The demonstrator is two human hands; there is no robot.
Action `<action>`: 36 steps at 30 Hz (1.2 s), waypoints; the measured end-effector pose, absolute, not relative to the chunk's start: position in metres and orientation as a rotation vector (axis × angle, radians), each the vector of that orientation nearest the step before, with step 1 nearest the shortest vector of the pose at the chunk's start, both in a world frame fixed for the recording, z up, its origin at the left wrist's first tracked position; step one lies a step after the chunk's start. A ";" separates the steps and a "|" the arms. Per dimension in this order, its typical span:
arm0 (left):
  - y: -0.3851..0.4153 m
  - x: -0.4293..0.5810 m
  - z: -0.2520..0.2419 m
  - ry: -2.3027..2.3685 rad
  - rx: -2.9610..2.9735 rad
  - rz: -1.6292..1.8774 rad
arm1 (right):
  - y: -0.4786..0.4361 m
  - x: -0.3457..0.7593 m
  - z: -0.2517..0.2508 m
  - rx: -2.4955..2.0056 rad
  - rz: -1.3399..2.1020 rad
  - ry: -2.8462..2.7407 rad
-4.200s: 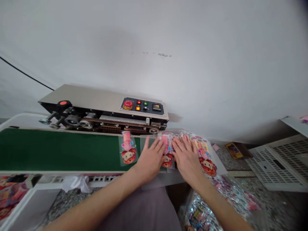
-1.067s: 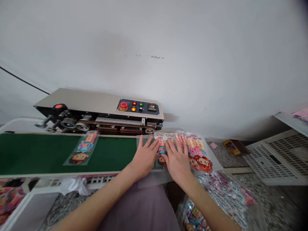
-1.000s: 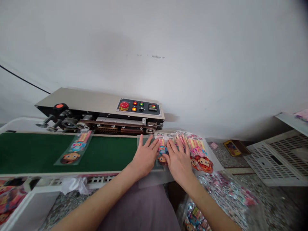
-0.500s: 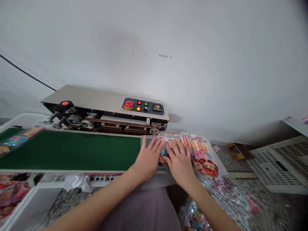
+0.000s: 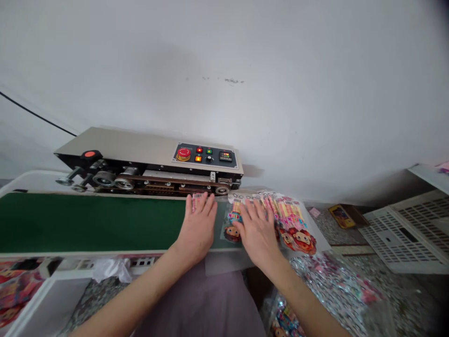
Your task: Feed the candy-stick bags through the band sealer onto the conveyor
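Note:
My left hand [image 5: 197, 224] lies flat, fingers stretched out, on a printed packet on the green conveyor belt [image 5: 87, 222]; only the packet's top edge [image 5: 196, 196] shows past my fingertips, close to the sealing machine [image 5: 150, 161]. My right hand [image 5: 257, 231] lies flat with spread fingers on a fanned stack of cartoon-printed packets [image 5: 291, 222] at the belt's right end. One packet with a cartoon face [image 5: 232, 224] sits between my two hands.
The sealer's control panel [image 5: 205, 155] shows a red stop button and lit lamps. A white slatted crate [image 5: 407, 234] stands at the right. A clear bag of packets [image 5: 329, 290] lies by my right forearm. More packets [image 5: 16, 290] lie at lower left. A small yellow box [image 5: 342, 216] rests on the floor.
My left hand has slid left along the belt with a packet under it, away from the stack. The earlier packet on the belt has travelled off to the left, out of view.

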State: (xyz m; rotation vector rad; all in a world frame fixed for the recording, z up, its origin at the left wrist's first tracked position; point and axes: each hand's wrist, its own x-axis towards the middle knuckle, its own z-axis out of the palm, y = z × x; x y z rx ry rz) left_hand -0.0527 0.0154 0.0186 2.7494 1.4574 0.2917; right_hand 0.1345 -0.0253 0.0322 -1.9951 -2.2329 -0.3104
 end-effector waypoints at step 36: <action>0.008 -0.020 0.001 1.225 2.812 0.354 | -0.034 0.147 0.034 -2.074 -0.223 -2.422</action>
